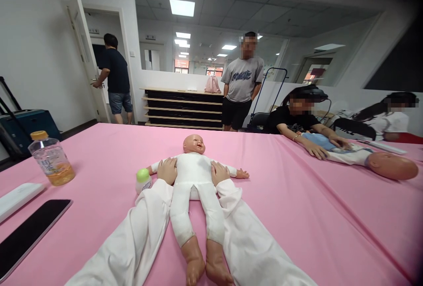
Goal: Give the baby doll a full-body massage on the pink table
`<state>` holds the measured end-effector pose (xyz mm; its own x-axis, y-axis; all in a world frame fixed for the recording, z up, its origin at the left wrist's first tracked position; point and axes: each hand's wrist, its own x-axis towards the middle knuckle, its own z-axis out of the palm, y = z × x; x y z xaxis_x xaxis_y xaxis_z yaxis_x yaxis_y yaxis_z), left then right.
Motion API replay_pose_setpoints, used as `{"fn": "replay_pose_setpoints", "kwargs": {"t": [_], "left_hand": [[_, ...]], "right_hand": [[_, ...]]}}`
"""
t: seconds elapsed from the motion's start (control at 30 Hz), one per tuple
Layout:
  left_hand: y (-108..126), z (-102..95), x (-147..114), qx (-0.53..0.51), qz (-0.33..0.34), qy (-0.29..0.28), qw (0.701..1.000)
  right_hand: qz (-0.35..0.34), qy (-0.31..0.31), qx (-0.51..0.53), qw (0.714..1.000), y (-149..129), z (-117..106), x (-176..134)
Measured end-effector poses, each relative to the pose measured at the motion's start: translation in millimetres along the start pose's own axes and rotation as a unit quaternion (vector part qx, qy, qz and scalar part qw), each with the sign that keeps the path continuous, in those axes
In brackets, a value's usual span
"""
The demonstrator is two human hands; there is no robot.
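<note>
Left hand [167, 170], right hand [220, 173] too, laid on doll [193, 169], can't tell if gripping, feet [192, 257] cropped, head [193, 143] toward counter [297, 215] far edge

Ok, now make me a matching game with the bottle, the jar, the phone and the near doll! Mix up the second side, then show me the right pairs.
Things:
1. bottle
2. jar
3. phone
4. near doll

Matches:
A. has a green lid
B. on its back between the left hand and the right hand
C. has an orange cap
D. flat and dark on top

Pairs: 1-C, 2-A, 3-D, 4-B
</note>
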<state>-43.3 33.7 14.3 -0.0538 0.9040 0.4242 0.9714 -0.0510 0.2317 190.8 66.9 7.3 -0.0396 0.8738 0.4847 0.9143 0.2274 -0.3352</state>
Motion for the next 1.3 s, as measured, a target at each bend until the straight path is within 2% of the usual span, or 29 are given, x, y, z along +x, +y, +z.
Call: {"fn": "replay_pose_setpoints", "kwargs": {"t": [0.07, 0.17, 0.23, 0.3, 0.37, 0.4, 0.5, 0.57, 0.63, 0.83, 0.93, 1.0, 1.1, 1.17, 1.23, 1.3], "left_hand": [[-3, 1.3, -1, 0.031, -0.055, 0.036, 0.997], [-5, 0.4, -3, 0.056, -0.113, 0.094, 0.988], [-4, -1.4, -3, 0.053, -0.120, 0.122, 0.984], [-1, -2.8, -2, 0.043, -0.086, 0.132, 0.987], [1, -2.8, 0, 0.028, -0.020, 0.107, 0.994], [2, -2.1, 0, 0.017, 0.012, 0.077, 0.997], [0, 2.1, 2, -0.013, 0.057, -0.013, 0.998], [-4, 4.9, 3, -0.016, 0.041, -0.023, 0.999], [-9, 6.6, 2, -0.001, 0.005, -0.005, 1.000], [-20, 5.7, -4, 0.030, -0.167, 0.062, 0.984], [-15, 1.8, -9, 0.032, -0.191, 0.083, 0.978], [-9, -3.4, -14, 0.019, -0.168, 0.093, 0.981], [1, -15.8, -31, -0.043, -0.080, 0.110, 0.990], [6, -25.8, -52, -0.108, 0.010, 0.124, 0.986], [10, -35.5, -80, -0.163, 0.106, 0.126, 0.973], [13, -43.8, -110, -0.186, 0.188, 0.080, 0.961]], "right_hand": [[0.047, 0.021, -0.014, 0.999, 5, 0, -1], [0.088, 0.093, -0.039, 0.991, 10, -4, -2], [0.063, 0.145, -0.047, 0.986, 11, -6, -2], [0.008, 0.167, -0.045, 0.985, 8, -7, -1], [-0.050, 0.143, -0.041, 0.988, 3, -7, -1], [-0.073, 0.111, -0.040, 0.990, 1, -6, 0], [-0.096, -0.036, -0.029, 0.994, -1, -3, 2], [-0.077, -0.097, -0.025, 0.992, 1, -2, 3], [-0.049, -0.104, -0.043, 0.992, 5, -1, 3], [0.117, 0.008, -0.143, 0.983, 25, -10, -7], [0.150, 0.064, -0.139, 0.977, 32, -13, -11], [0.106, 0.088, -0.101, 0.985, 32, -15, -13], [-0.054, 0.101, 0.012, 0.993, 27, -23, -20], [-0.158, 0.103, 0.088, 0.978, 21, -35, -32], [-0.224, 0.088, 0.132, 0.961, 12, -51, -52], [-0.280, 0.031, 0.143, 0.949, 3, -66, -78]]}}
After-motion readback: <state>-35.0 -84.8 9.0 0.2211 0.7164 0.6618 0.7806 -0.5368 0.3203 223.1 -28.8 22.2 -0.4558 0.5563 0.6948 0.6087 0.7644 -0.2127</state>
